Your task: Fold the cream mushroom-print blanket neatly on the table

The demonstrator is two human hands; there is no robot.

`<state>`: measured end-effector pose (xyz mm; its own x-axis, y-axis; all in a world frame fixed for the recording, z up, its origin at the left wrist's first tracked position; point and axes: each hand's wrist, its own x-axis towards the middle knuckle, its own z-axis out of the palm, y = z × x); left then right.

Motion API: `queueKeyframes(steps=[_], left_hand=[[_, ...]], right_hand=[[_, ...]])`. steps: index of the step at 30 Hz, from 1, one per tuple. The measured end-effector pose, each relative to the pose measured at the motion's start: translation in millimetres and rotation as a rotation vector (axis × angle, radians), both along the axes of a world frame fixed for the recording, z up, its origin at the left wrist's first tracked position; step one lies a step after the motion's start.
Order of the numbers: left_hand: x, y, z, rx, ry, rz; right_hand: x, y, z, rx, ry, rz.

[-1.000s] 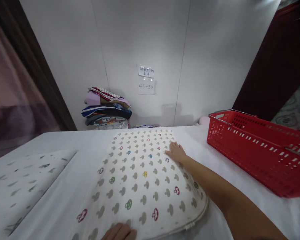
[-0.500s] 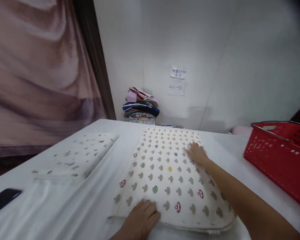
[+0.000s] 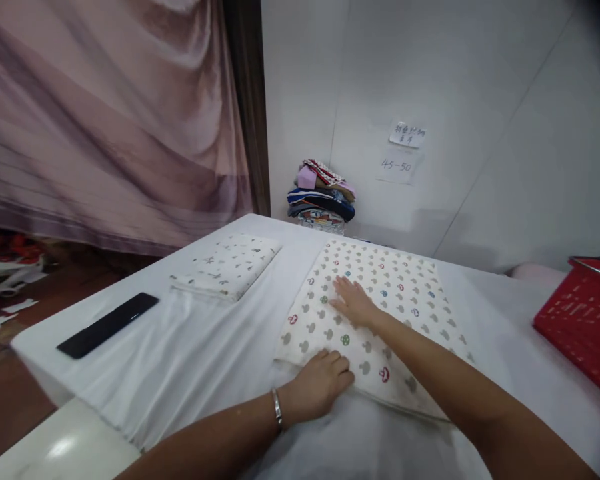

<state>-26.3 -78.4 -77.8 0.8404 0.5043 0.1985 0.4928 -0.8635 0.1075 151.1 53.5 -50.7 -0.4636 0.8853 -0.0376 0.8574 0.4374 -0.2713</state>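
A cream cloth (image 3: 430,300) printed with grey and coloured mushrooms lies flat, folded in layers, in front of me. My right hand (image 3: 355,303) is open, laid flat on its left part with fingers spread. At the cloth's near edge, my left hand (image 3: 320,383), with a silver bracelet (image 3: 277,408) on the wrist, has its fingers bent and close together over the edge; the fingertips are partly hidden. To the left lies a second folded cloth (image 3: 230,263), white with small dark motifs, which neither hand touches.
The table (image 3: 220,360) has a wrinkled white cover. A black phone (image 3: 109,325) lies near its left edge. A red plastic basket (image 3: 580,320) stands at the right. Folded fabrics (image 3: 323,200) are stacked by the wall, and a pink curtain (image 3: 130,133) hangs at the left.
The view has turned left, so more of the phone and floor shows. My right hand has moved from the cloth's right side to its left part. My left hand stays at the near edge.
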Motion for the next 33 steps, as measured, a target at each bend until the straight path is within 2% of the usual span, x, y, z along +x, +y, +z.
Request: queueKeyframes(steps=[2,5,7,10,16,19,21,23,26,28,30,33], left_hand=[[0,0,-3.5,0.023,0.004,-0.01],[0,1,-8.2,0.041,-0.005,-0.015],[1,2,-9.3,0.045,-0.018,-0.019],[1,2,-7.1,0.04,-0.036,-0.021],[-1,-3,-1.3,0.033,-0.07,-0.021],[-13,-5,1.6,0.02,-0.094,-0.052],[-31,-4,5.1,0.003,-0.122,-0.05],[-57,-1,9.4,-0.034,-0.165,0.027],[-99,5,14.2,-0.118,-0.229,0.283],[-121,8,14.7,-0.175,-0.254,0.427],[-131,8,13.4,-0.223,-0.261,0.49],[-128,6,10.7,-0.256,-0.251,0.505]], right_hand=[[-43,3,-0.5,0.01,0.027,0.095],[-90,10,-14.4,-0.005,0.001,0.112],[-107,14,-25.5,-0.002,-0.025,0.1],[-113,17,-32.6,-0.011,-0.046,0.095],[-92,6,-21.4,-0.05,0.034,0.079],[-68,-18,-18.2,-0.039,0.12,0.076],[-48,-43,-16.1,-0.026,0.206,0.037],[-26,-73,-13.4,-0.034,0.304,-0.031],[5,-121,-10.9,-0.093,0.406,-0.123],[20,-147,-12.6,-0.076,0.406,-0.137],[30,-165,-16.5,-0.001,0.364,-0.121],[38,-179,-22.5,0.104,0.266,-0.068]])
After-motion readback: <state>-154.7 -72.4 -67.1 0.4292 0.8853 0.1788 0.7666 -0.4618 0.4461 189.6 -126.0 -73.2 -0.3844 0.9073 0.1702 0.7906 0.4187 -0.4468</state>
